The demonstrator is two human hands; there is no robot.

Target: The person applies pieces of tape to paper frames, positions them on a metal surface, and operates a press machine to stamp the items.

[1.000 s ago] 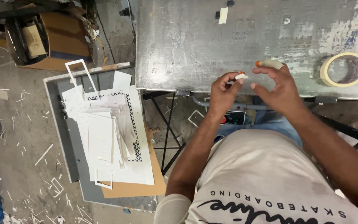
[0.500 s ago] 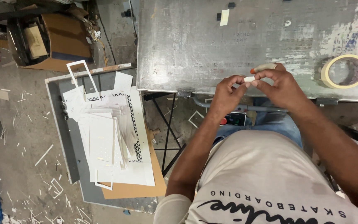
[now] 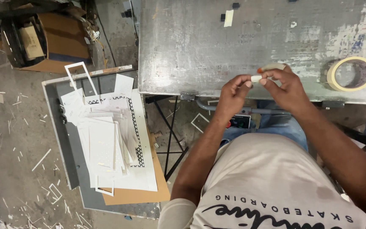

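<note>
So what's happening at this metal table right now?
A person sits at a worn grey metal table and holds a small white piece between the fingertips of both hands. The left hand pinches it from one side, while the right hand meets it from the other and also holds a pale tool with an orange tip. A roll of cream masking tape lies on the table to the right. On a lower grey tray to the left sits a pile of white cut-out sheets.
</note>
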